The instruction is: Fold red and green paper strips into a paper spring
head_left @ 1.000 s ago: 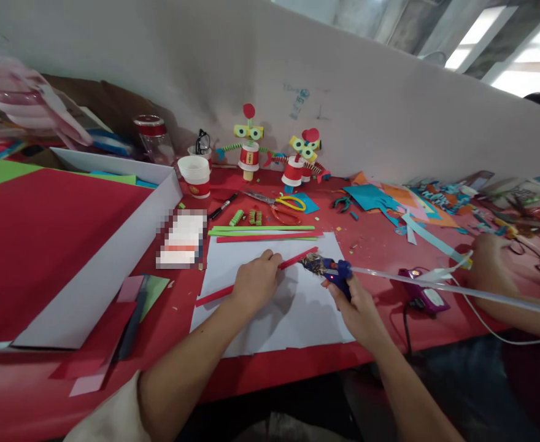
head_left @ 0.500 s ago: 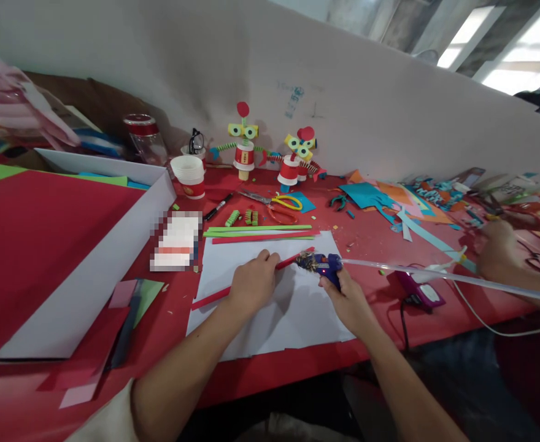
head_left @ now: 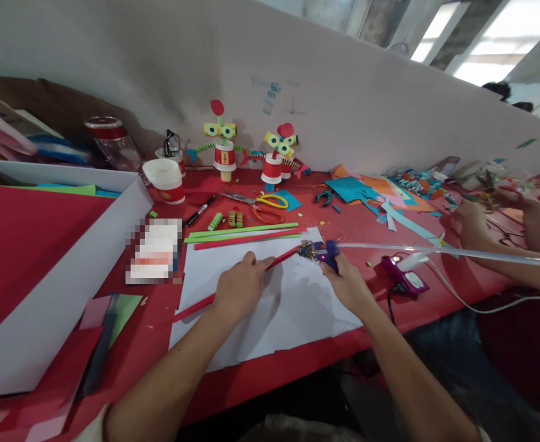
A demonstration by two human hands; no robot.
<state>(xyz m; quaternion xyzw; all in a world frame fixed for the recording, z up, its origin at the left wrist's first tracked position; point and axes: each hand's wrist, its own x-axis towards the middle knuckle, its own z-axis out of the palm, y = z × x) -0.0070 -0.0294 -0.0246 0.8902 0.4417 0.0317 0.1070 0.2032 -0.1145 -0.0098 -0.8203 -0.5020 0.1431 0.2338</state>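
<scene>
Red strip [head_left: 194, 307] lay clamped by the left hand [head_left: 239, 286]; the right hand [head_left: 348, 279], closed round the glue gun [head_left: 331, 250], had neared the strip's far end, seemingly gluing.

Pale partition wall [head_left: 366, 110], faint blue markings [head_left: 272, 97]; red-covered table [head_left: 153, 337] below; bright windows [head_left: 525, 40] upper right.

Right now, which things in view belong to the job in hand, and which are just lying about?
Job in hand:
red strip, held by the left hand
glue gun, in the right hand
glue stick, in the gun
white paper, underneath

Probably just lying about:
scissors
black marker
paper cups
red-lidded jar
</scene>
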